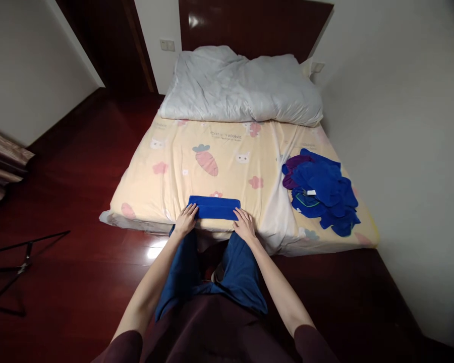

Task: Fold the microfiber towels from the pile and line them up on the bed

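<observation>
A blue cloth [214,207], folded into a narrow flat strip, lies near the front edge of the bed. At its left end rests my left hand [186,220], fingers stretched over the fabric. My right hand [244,224] is on the opposite end, its fingers apart and touching the cloth. Whether any edge is tucked under my fingertips is hard to see. To the right lies a loose heap of blue cloths [321,186], with a purple cloth [295,169] at its left side and a small white tag on top.
The bed [227,171] has a yellow sheet printed with carrots and rabbits. A bunched grey-white quilt [242,88] lies by the dark headboard [249,25]. A black tripod-like stand [22,267] is on the red floor at left. A wall [412,151] runs along the right.
</observation>
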The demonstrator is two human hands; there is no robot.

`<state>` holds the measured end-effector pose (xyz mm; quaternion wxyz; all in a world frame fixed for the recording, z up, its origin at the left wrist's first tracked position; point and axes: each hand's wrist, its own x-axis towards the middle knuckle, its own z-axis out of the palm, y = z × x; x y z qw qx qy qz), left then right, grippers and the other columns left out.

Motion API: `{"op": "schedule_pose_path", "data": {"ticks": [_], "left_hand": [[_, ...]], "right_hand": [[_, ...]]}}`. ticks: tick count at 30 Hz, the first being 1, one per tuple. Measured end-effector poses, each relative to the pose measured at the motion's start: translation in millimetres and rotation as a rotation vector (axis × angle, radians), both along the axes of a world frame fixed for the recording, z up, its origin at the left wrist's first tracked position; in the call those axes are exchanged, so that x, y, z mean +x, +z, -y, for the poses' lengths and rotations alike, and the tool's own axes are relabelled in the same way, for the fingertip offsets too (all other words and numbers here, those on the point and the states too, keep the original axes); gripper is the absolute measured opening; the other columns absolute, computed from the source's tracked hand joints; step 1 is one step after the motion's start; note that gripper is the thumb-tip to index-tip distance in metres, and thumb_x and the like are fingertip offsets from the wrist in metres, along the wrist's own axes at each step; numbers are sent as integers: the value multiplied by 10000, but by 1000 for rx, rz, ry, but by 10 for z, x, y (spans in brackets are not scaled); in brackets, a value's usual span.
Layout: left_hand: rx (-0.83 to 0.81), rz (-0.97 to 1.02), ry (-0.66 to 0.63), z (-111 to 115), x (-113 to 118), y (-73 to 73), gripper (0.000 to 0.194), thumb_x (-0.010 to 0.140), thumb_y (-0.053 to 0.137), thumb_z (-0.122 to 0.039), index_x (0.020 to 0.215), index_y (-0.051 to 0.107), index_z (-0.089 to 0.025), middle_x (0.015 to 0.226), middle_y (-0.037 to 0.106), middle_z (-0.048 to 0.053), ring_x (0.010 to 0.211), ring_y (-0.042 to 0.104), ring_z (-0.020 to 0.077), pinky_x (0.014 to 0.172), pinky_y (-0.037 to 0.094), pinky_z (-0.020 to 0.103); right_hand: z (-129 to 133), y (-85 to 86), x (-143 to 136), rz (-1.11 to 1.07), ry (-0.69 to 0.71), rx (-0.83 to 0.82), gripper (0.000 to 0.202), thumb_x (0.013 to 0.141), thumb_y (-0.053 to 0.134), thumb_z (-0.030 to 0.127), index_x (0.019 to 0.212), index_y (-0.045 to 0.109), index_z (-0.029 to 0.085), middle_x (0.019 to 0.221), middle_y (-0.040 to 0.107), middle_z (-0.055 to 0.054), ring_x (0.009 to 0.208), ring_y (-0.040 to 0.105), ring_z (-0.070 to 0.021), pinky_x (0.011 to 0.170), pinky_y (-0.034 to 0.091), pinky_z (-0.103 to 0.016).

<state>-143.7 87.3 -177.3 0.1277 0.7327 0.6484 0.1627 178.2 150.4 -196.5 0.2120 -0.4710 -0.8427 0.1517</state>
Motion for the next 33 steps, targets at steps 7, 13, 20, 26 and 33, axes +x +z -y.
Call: {"op": "schedule_pose_path", "data": {"ticks": [7,13,20,26,33], "left_hand": [[-49,-74,7,-163,-36,50,632,863,421,-53,1457,567,-213,1512,533,149,1434,482,307,1189,376,544],[-56,139,12,-54,-282,76,589,776,496,-64,1308,677,-240,1379,660,98,1310,605,271,1153,451,440],[-112,500,369,-281,-349,-2,425,900,544,-370,1263,638,-170,1089,751,117,985,725,270,901,581,387],[-128,435,487,-662,-359,-61,372,936,525,-385,1176,663,-136,968,758,136,943,722,289,899,543,378],[-122,380,466,-901,-349,-117,293,938,522,-336,1081,688,-141,944,734,148,1003,694,325,951,508,404]], "right_hand": [[-204,55,-37,60,-41,-3,547,797,500,23,1290,682,176,1391,649,-132,1319,536,-306,1106,399,-517],[-144,69,178,-116,6,-86,454,826,518,80,1216,693,230,1225,716,-93,1206,599,-271,1056,452,-472],[-314,-168,78,-539,-338,-286,209,876,638,431,936,671,234,831,677,-61,827,663,-247,754,555,-382],[-547,-284,-4,-620,-395,-388,362,868,580,555,925,638,202,736,652,-30,688,615,-194,681,515,-315],[-599,-351,-49,-586,-474,-357,429,851,611,571,954,674,159,726,668,-36,661,607,-183,650,477,-290]]}}
